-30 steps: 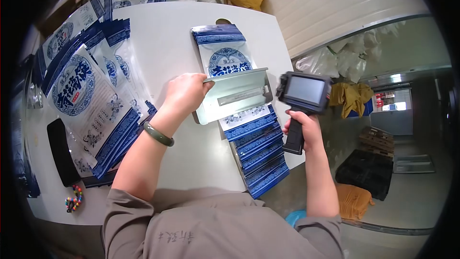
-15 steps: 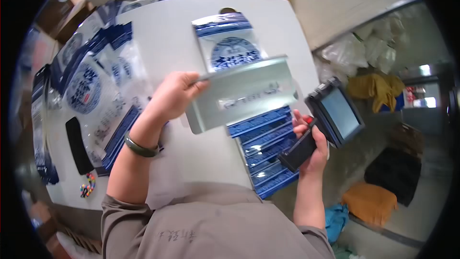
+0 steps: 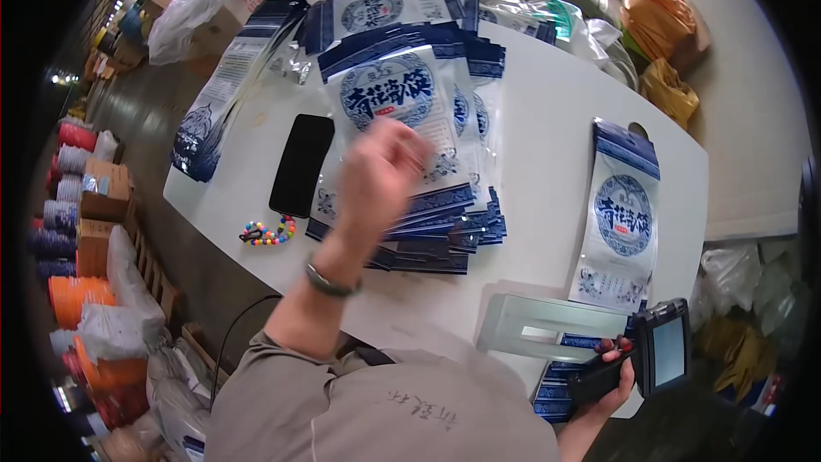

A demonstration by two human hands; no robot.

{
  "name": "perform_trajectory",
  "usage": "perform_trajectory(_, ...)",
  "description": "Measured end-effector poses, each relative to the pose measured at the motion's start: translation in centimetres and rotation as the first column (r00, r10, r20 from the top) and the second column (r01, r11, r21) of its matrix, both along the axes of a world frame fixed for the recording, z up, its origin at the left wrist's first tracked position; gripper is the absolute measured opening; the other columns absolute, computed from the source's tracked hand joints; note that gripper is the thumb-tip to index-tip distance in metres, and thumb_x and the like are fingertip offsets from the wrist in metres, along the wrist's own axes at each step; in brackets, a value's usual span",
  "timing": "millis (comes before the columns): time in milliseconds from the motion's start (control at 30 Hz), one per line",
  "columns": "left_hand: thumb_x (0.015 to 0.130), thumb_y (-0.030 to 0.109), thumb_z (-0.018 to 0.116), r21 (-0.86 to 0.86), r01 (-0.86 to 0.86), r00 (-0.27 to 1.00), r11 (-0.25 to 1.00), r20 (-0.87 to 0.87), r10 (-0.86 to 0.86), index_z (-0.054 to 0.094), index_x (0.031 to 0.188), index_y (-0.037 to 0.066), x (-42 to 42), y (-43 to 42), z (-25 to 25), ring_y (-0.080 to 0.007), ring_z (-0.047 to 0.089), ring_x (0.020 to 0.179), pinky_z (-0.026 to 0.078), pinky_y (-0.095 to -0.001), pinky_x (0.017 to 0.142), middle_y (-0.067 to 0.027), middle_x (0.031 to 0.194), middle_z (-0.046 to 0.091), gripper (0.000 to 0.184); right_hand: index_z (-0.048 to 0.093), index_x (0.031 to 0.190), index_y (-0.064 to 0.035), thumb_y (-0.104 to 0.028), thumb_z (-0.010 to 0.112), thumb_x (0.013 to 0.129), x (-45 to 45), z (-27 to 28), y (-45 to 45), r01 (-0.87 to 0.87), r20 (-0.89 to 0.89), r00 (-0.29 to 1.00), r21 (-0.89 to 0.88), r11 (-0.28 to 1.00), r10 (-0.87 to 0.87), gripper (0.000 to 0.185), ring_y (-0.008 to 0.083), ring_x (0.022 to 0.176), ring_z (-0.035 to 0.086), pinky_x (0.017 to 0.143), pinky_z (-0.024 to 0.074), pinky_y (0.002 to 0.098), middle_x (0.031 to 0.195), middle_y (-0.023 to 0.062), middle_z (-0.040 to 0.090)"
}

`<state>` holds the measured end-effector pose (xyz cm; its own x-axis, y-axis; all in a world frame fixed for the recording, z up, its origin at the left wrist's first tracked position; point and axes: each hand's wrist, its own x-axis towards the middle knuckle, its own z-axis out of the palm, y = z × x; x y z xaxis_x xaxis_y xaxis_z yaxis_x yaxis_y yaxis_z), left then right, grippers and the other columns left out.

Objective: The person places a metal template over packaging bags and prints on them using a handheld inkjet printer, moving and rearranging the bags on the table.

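My left hand (image 3: 380,175), blurred by motion, is over a fanned stack of blue-and-white plastic pouches (image 3: 385,90); its fingers are smeared, so whether it grips one cannot be told. In my right hand (image 3: 623,387) is the black handle of a handheld inkjet printer (image 3: 665,351) with a lit screen, fingers wrapped round near a red button. Beside the printer is a pale, flat metal plate (image 3: 509,329) with a rectangular slot. It partly covers a row of overlapping pouches (image 3: 556,393). One more pouch (image 3: 620,214) lies flat beyond the plate.
A black phone (image 3: 302,167) with a colourful bead strap (image 3: 269,231) lies left of the stack. More pouches (image 3: 235,85) lie at the white table's (image 3: 522,162) left edge. Orange bags (image 3: 658,17) stand behind it, with spools (image 3: 81,299) on the floor at left.
My left hand has let go of the plate and moved left over the pouch stack. The view has turned left. My right hand still holds the printer.
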<state>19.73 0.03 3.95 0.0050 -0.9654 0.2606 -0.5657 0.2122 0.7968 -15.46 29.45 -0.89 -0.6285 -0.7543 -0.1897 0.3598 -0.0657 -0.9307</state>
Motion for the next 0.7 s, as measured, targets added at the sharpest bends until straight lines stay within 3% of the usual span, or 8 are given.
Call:
perform_trajectory(33, 0.094, 0.041, 0.07, -0.022, -0.19, 0.962, 0.981, 0.194, 0.191, 0.064, 0.094, 0.004, 1.9, -1.7, 2.1, -0.023, 0.067, 0.066, 0.05, -0.0375, 0.057, -0.0077, 0.07, 0.066, 0.037, 0.053, 0.127, 0.0026, -0.023, 0.055, 0.093, 0.1, 0.1, -0.2, 0.006, -0.001, 1.0, -0.002, 1.0, -0.006, 0.043, 0.0281, 0.11, 0.059, 0.097, 0.047, 0.0438, 0.095, 0.012, 0.066)
perform_trajectory(67, 0.092, 0.047, 0.07, -0.178, -0.293, 0.916, 0.94, 0.228, 0.329, 0.064, 0.093, 0.003, 4.7, -3.9, 0.5, -0.0233, 0.067, 0.066, 0.05, -0.0366, 0.058, -0.0081, 0.071, 0.066, 0.044, 0.053, 0.126, 0.0028, -0.023, 0.056, 0.093, 0.1, 0.1, -0.2, -0.008, -0.01, 1.0, 0.005, 1.0, 0.008, 0.042, 0.028, 0.111, 0.059, 0.097, 0.0469, 0.0439, 0.095, 0.0121, 0.066)
perform_trajectory(100, 0.092, 0.047, 0.071, -0.2, -0.347, 0.898, 0.916, 0.213, 0.386, 0.066, 0.099, 0.002, 6.7, -5.5, -0.3, -0.0238, 0.067, 0.068, 0.051, -0.0363, 0.06, -0.0094, 0.075, 0.068, 0.046, 0.053, 0.126, 0.0029, -0.024, 0.056, 0.093, 0.0, 0.1, -0.2, -0.023, -0.021, 1.0, 0.015, 1.0, 0.023, 0.042, 0.028, 0.111, 0.059, 0.098, 0.0468, 0.044, 0.096, 0.0122, 0.066)
perform_trajectory(200, 0.092, 0.045, 0.073, 0.118, -0.266, 0.963, 0.957, -0.003, 0.269, 0.067, 0.107, 0.0, 10.2, -9.9, -3.4, -0.0188, 0.068, 0.073, 0.053, -0.0333, 0.064, -0.0085, 0.081, 0.071, 0.047, 0.054, 0.125, 0.0034, -0.026, 0.056, 0.093, -0.3, 0.1, -0.1, -0.034, -0.042, 0.998, 0.056, 0.998, 0.037, 0.043, 0.0271, 0.112, 0.058, 0.098, 0.0454, 0.0437, 0.098, 0.0124, 0.065)
perform_trajectory(300, 0.093, 0.034, 0.074, 0.275, -0.1, 0.948, 0.956, -0.266, 0.175, 0.068, 0.11, 0.001, 10.0, -11.2, -4.7, -0.0137, 0.068, 0.081, 0.053, -0.0281, 0.072, -0.0054, 0.087, 0.072, 0.037, 0.054, 0.126, 0.0028, -0.027, 0.056, 0.093, -0.2, 0.6, -0.3, -0.081, -0.055, 0.995, 0.087, 0.993, 0.086, 0.045, 0.0252, 0.113, 0.057, 0.099, 0.0432, 0.0428, 0.097, 0.0114, 0.066)
perform_trajectory(400, 0.096, 0.019, 0.071, 0.219, 0.048, 0.762, 0.975, -0.639, 0.106, 0.066, 0.113, 0.001, 9.3, -10.2, -4.1, -0.0111, 0.066, 0.09, 0.053, -0.0248, 0.081, -0.0046, 0.097, 0.072, 0.026, 0.053, 0.128, 0.0017, -0.028, 0.054, 0.094, -0.1, 0.6, -0.5, -0.08, -0.018, 0.996, 0.078, 0.994, 0.082, 0.045, 0.024, 0.113, 0.057, 0.099, 0.0424, 0.0415, 0.092, 0.0093, 0.066)
perform_trajectory(467, 0.097, 0.011, 0.067, 0.202, 0.135, 0.66, 0.97, -0.749, 0.064, 0.061, 0.12, 0.0, 9.6, -9.3, -3.5, -0.0123, 0.066, 0.096, 0.053, -0.0257, 0.087, -0.007, 0.106, 0.07, 0.026, 0.053, 0.128, 0.0003, -0.029, 0.052, 0.094, -0.1, 0.7, -0.5, -0.07, -0.019, 0.997, 0.09, 0.993, 0.072, 0.045, 0.0233, 0.112, 0.057, 0.099, 0.0424, 0.0398, 0.087, 0.0068, 0.067)
perform_trajectory(700, 0.099, -0.001, 0.058, 0.125, 0.231, 0.526, 0.965, -0.85, -0.015, 0.047, 0.139, 0.003, 10.8, -6.0, -2.4, -0.0164, 0.062, 0.114, 0.052, -0.0293, 0.098, -0.0102, 0.127, 0.063, 0.041, 0.052, 0.128, -0.0005, -0.031, 0.05, 0.096, 0.0, 0.8, -0.7, -0.046, -0.02, 0.999, 0.118, 0.992, 0.049, 0.044, 0.0224, 0.11, 0.057, 0.099, 0.0427, 0.0394, 0.084, 0.0052, 0.066)
